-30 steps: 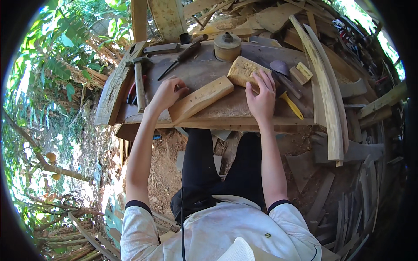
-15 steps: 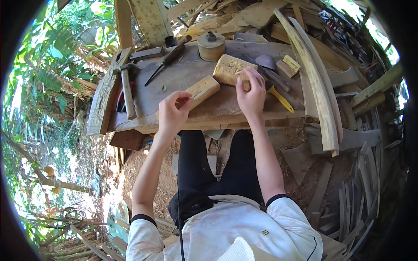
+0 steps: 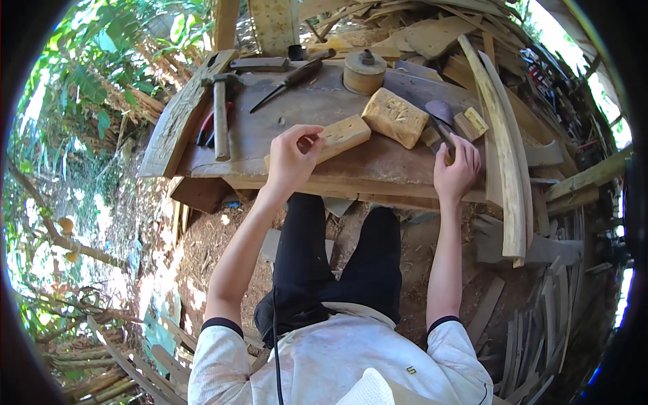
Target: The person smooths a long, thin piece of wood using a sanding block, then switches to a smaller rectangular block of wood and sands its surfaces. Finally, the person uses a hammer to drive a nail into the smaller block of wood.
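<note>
My left hand is closed in a pinch over the wooden bar; whatever lies between its fingertips, if anything, is too small to make out. The bar lies at a slant on the workbench, its near end partly behind that hand. My right hand curls over a slim yellow-handled tool, which the fingers mostly hide. Just beyond those fingers is a tool with a rounded dark head and a wooden handle. A chunky rectangular wooden block rests between the two hands, untouched.
On the bench lie a hammer, red-handled pliers, a pointed tool and a round lidded pot. Small wood pieces sit right. Long curved planks line the right edge, with stacked timber beyond.
My right hand has left the wooden block and moved right onto the yellow-handled tool. The left hand keeps its pinch by the bar. The whole view has shifted slightly.
</note>
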{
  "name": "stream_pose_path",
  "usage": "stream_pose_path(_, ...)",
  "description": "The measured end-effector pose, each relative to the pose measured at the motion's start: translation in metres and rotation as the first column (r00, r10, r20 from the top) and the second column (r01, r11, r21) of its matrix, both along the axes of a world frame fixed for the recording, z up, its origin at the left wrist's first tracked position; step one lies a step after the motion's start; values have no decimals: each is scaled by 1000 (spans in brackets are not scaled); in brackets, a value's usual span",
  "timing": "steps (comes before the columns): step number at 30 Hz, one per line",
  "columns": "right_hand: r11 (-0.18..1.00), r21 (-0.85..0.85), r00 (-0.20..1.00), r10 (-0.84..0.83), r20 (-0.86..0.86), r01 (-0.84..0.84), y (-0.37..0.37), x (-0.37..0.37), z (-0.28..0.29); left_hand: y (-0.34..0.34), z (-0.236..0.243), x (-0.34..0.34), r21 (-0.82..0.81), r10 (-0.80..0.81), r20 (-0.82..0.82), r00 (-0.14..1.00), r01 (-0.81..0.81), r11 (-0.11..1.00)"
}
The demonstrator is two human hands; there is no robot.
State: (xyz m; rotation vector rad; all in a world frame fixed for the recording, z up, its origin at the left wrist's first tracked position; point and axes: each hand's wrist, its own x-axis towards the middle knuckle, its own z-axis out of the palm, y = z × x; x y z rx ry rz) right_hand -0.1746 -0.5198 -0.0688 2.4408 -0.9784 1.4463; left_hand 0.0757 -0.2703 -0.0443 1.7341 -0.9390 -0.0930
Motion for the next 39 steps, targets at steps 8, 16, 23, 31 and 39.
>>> stream_pose_path(8,999,-20,998,-47,-30,46,2,-2,-3,31,17,95,104,200,136,970,-214,971)
stream_pose_path(16,999,13,998,-49,-32,49,4,3,-2,100,1,174,113,359,334,871,-415,903)
stream_pose_path(23,997,19,997,-74,-31,75,4,-1,-4,107,-2,170,463,218,-46,975,-173,869)
stream_pose_path(31,996,30,996,-82,-33,83,3,-1,-4,100,13,174,538,156,-99,983,-79,839)
stream_pose_path(39,996,44,997,-71,-9,71,8,2,-1,102,5,157,209,267,-295,918,-211,955)
